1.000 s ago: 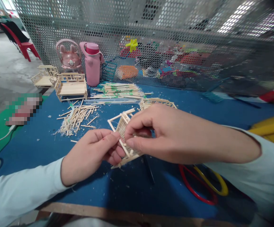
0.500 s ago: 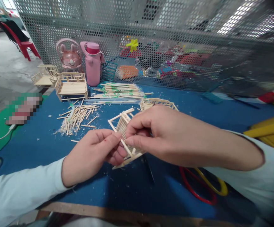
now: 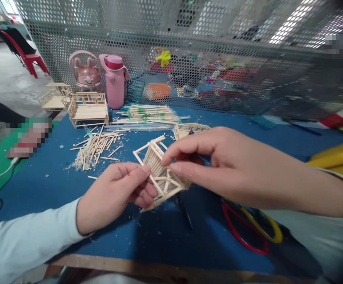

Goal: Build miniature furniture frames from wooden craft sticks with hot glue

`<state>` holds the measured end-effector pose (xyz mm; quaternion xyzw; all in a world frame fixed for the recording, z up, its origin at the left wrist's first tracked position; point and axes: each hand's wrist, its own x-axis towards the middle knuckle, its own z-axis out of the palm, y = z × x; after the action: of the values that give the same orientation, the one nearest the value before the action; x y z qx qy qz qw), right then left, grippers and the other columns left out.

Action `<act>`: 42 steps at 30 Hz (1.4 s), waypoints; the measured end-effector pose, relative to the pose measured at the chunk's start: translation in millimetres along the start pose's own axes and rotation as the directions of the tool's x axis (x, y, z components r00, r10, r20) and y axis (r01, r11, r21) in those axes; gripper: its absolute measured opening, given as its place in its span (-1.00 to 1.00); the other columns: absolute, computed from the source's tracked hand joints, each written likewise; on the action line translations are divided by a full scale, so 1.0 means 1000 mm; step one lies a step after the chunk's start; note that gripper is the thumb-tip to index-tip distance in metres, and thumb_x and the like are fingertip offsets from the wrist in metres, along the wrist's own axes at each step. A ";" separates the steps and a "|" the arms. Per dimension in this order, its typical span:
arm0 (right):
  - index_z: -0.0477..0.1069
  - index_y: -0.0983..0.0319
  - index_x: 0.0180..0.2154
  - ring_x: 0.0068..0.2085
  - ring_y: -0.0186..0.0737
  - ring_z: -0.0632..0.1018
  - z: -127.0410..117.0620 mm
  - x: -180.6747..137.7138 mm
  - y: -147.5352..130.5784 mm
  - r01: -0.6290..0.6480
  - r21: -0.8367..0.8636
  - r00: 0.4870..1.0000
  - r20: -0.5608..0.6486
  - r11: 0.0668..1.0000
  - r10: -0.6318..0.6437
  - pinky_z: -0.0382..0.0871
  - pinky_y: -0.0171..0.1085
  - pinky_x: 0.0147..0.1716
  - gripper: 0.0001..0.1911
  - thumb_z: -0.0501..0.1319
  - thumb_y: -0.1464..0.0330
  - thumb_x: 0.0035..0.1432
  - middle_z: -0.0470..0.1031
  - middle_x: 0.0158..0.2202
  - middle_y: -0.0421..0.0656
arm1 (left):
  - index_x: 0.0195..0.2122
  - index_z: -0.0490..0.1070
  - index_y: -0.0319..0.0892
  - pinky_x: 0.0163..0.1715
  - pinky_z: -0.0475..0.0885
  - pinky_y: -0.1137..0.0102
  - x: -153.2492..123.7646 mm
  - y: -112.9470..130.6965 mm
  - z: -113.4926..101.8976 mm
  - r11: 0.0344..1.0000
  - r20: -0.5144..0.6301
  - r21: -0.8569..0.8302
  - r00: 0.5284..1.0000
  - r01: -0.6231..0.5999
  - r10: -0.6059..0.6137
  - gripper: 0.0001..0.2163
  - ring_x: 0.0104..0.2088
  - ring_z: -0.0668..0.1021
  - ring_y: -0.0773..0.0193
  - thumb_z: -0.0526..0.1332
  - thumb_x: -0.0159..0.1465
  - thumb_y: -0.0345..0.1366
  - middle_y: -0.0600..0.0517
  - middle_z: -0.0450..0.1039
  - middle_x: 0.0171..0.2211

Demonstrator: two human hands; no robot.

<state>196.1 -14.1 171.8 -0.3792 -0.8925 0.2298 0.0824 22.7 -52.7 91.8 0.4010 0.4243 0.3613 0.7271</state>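
My left hand (image 3: pixel 116 195) grips a small frame model made of thin wooden sticks (image 3: pixel 156 167), pinching one side rail between thumb and fingers. The model is tilted above the blue table, with a slatted panel inside and short crossed sticks at its near end. Just to its right hovers my right hand (image 3: pixel 215 163), thumb and index finger a little apart and nothing visible between them. Its other fingers are curled and partly hidden. Behind the right hand lies another stick piece (image 3: pixel 186 128), partly covered by the hand.
Two finished-looking stick benches (image 3: pixel 89 108) stand back left beside a pink bottle (image 3: pixel 115 83). Loose cut sticks (image 3: pixel 100 144) and bundled sticks (image 3: pixel 147 113) lie nearer. Scissors with red and yellow handles (image 3: pixel 245 228) lie front right. A perforated metal screen (image 3: pixel 147 27) closes the back.
My right hand has drawn back to the right from the model, its thumb and index finger parting. The crossed sticks at the near end now show. A dark shape has entered at the left edge.
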 end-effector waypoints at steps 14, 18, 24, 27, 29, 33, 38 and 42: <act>0.52 0.23 -0.36 -0.46 -0.44 0.43 0.021 -0.019 0.021 0.187 0.039 0.970 -0.162 0.982 -0.179 0.25 -0.42 -0.45 -0.87 0.18 0.45 0.09 0.46 -0.48 -0.24 | -0.58 0.42 -0.27 -0.57 0.31 0.58 -0.002 0.002 0.005 0.999 -0.017 0.032 1.000 0.001 -0.001 -0.72 -0.62 0.40 0.49 0.32 0.07 -0.14 0.09 0.43 -0.62; 0.52 0.23 -0.36 -0.45 -0.44 0.43 0.022 -0.019 0.021 0.190 0.031 0.971 -0.154 0.981 -0.183 0.24 -0.42 -0.45 -0.87 0.18 0.45 0.09 0.47 -0.47 -0.24 | -0.56 0.44 -0.26 -0.56 0.31 0.61 0.000 -0.002 0.002 1.000 0.016 -0.015 1.000 -0.007 0.007 -0.73 -0.61 0.40 0.51 0.33 0.07 -0.13 0.10 0.42 -0.62; 0.50 0.26 -0.25 -0.44 -0.40 0.43 0.021 -0.017 0.020 0.158 0.001 0.978 -0.136 0.987 -0.157 0.24 -0.41 -0.45 -0.82 0.19 0.46 0.07 0.48 -0.45 -0.22 | -0.53 0.45 -0.27 -0.54 0.33 0.62 0.001 -0.004 0.000 0.999 0.021 -0.037 1.000 -0.005 0.006 -0.72 -0.59 0.42 0.51 0.35 0.04 -0.12 0.10 0.44 -0.60; 0.53 0.23 -0.26 -0.41 -0.39 0.44 0.018 -0.016 0.018 0.188 -0.019 0.977 -0.093 0.982 -0.189 0.24 -0.40 -0.43 -0.81 0.17 0.46 0.10 0.47 -0.42 -0.20 | -0.53 0.45 -0.28 -0.54 0.34 0.61 0.000 -0.004 0.001 0.999 0.024 -0.038 1.000 -0.015 0.016 -0.72 -0.59 0.42 0.51 0.34 0.06 -0.12 0.10 0.44 -0.60; 0.54 0.22 -0.27 -0.43 -0.39 0.43 0.017 -0.016 0.018 0.197 -0.019 0.977 -0.079 0.980 -0.197 0.23 -0.39 -0.44 -0.81 0.16 0.46 0.11 0.45 -0.45 -0.20 | -0.53 0.45 -0.27 -0.53 0.34 0.60 0.000 -0.003 0.001 0.999 0.023 -0.029 1.000 -0.019 0.019 -0.72 -0.58 0.42 0.50 0.33 0.08 -0.13 0.09 0.44 -0.59; 0.54 0.21 -0.25 -0.46 -0.41 0.41 0.016 -0.016 0.020 0.212 -0.002 0.975 -0.072 0.977 -0.211 0.22 -0.40 -0.46 -0.80 0.17 0.46 0.11 0.43 -0.47 -0.21 | -0.55 0.43 -0.27 -0.54 0.32 0.57 -0.001 -0.001 0.004 1.000 0.011 -0.010 1.000 -0.011 0.011 -0.72 -0.60 0.40 0.48 0.33 0.07 -0.12 0.09 0.42 -0.61; 0.55 0.23 -0.26 -0.46 -0.42 0.41 0.017 -0.015 0.021 0.233 0.014 0.970 -0.069 0.972 -0.231 0.23 -0.41 -0.46 -0.80 0.17 0.47 0.11 0.43 -0.48 -0.21 | -0.57 0.40 -0.27 -0.55 0.29 0.55 -0.002 -0.001 0.008 1.000 -0.033 0.003 0.999 -0.002 0.003 -0.70 -0.62 0.38 0.48 0.32 0.06 -0.12 0.09 0.40 -0.64; 0.52 0.22 -0.22 -0.45 -0.40 0.42 0.017 -0.015 0.019 0.179 0.006 0.981 -0.076 0.984 -0.178 0.25 -0.40 -0.45 -0.80 0.17 0.43 0.11 0.45 -0.45 -0.21 | -0.56 0.38 -0.28 -0.55 0.28 0.56 -0.002 -0.002 0.008 1.000 -0.032 -0.002 0.999 -0.010 0.010 -0.68 -0.61 0.37 0.49 0.33 0.05 -0.08 0.10 0.39 -0.64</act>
<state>213.9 -19.1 148.2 -0.3058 -0.9177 0.2126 0.1386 29.0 -57.5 93.3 0.3966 0.4337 0.3719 0.7186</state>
